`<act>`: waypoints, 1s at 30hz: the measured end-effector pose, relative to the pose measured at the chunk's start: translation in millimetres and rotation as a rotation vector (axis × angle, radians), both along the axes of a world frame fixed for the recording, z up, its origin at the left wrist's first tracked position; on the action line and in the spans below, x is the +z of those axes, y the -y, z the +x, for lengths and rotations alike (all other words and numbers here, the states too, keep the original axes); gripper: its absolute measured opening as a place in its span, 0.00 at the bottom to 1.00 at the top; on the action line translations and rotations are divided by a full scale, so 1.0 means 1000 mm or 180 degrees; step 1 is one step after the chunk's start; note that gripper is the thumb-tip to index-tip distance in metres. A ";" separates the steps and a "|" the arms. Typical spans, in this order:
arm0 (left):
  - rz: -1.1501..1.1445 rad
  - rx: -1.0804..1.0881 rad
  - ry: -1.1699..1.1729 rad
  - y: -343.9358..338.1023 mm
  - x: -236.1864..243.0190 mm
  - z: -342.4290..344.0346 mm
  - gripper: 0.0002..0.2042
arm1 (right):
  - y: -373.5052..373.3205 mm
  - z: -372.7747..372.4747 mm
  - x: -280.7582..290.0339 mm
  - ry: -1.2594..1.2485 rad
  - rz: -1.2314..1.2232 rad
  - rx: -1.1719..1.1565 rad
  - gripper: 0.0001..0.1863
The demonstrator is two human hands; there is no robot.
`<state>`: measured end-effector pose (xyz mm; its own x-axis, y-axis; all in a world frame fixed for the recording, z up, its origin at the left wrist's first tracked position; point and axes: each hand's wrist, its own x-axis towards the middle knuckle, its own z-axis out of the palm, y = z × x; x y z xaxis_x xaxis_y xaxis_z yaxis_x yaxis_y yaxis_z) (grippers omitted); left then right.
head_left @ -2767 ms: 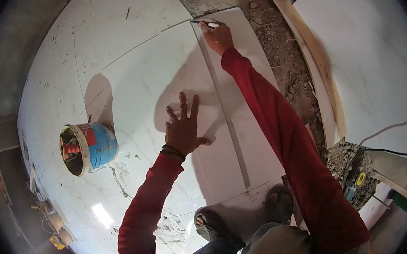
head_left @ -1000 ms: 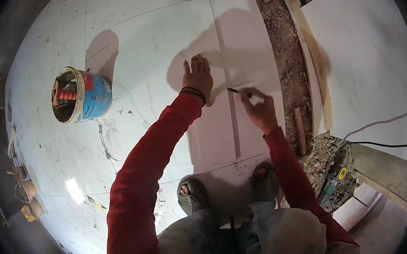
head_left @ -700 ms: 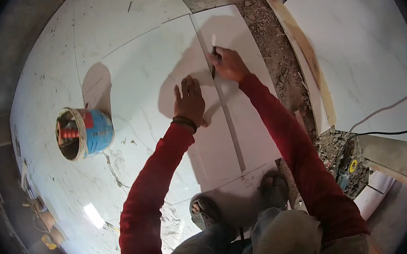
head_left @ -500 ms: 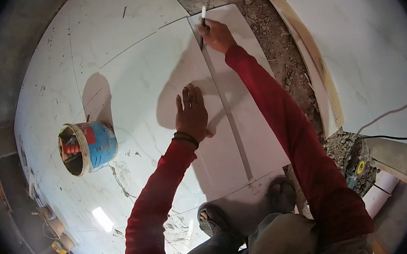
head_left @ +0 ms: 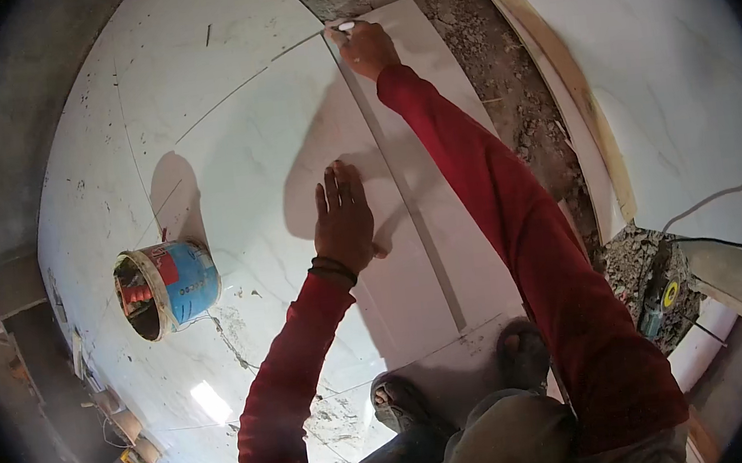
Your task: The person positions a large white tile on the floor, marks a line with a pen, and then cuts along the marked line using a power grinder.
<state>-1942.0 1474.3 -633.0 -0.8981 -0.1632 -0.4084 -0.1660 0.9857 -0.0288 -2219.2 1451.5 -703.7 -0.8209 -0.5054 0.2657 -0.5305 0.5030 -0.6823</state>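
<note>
My left hand lies flat with fingers stretched out on a white marbled tile, left of a long dark line or narrow grey strip; I cannot tell which. My right hand grips a marker with a white end at the far top of that line, by the tile's upper edge. A second pale piece lies right of the line, under my right arm. A bucket with blue and red sides stands at the left, red and dark items inside it.
At the right are a strip of rubble, a wooden board, a large white tile with cables and an angle grinder. Clutter lines the left edge. My sandalled feet stand near the lines' lower end.
My right hand has moved up along the line from about its middle to the top end, still holding the marker. My left hand stays spread on the tile.
</note>
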 end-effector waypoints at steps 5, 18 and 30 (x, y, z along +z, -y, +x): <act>0.0037 0.0000 0.0215 0.002 0.004 0.001 0.63 | -0.051 0.063 0.009 -0.0634 -0.0030 0.0135 0.17; 0.0185 0.0353 0.0115 -0.007 0.006 0.008 0.60 | -0.271 0.266 0.059 0.0288 0.0019 0.0281 0.09; 0.2256 0.3734 -0.1739 -0.104 -0.036 0.121 0.39 | -0.288 0.343 0.048 0.2253 -0.0076 0.0066 0.18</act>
<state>-1821.3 1578.5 -669.2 -0.4619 -0.8046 -0.3732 -0.6925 0.0642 0.7186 -1876.0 1739.9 -655.2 -0.7909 -0.5234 -0.3171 0.0354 0.4781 -0.8776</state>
